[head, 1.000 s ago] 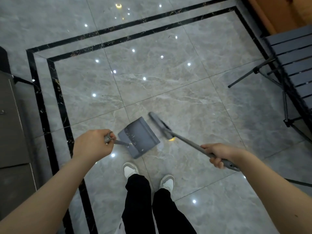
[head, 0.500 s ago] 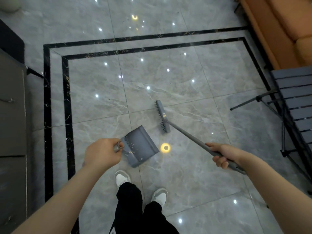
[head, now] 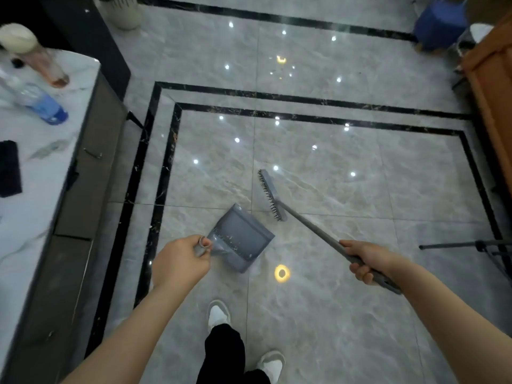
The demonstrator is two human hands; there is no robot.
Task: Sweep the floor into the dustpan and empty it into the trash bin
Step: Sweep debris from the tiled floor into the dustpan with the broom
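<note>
My left hand (head: 178,263) grips the short handle of a grey dustpan (head: 241,239), which hangs tilted above the grey marble floor (head: 332,314) with specks of dirt inside it. My right hand (head: 365,259) holds the long grey handle of the broom (head: 307,227). The broom head (head: 271,194) is lifted to the upper right of the dustpan, bristles facing left, apart from the pan. No trash bin is recognisable in view.
A marble-topped cabinet (head: 41,217) stands at the left with a water bottle (head: 36,101) and a dark flat object (head: 9,167). A blue stool (head: 440,23) and orange sofa (head: 490,87) are at the upper right, a tripod leg (head: 465,245) at the right. My shoes (head: 219,314) are below.
The view has tilted up and turned left, bringing the cabinet top into sight. The broom head has lifted away from the dustpan. Both hands keep their hold.
</note>
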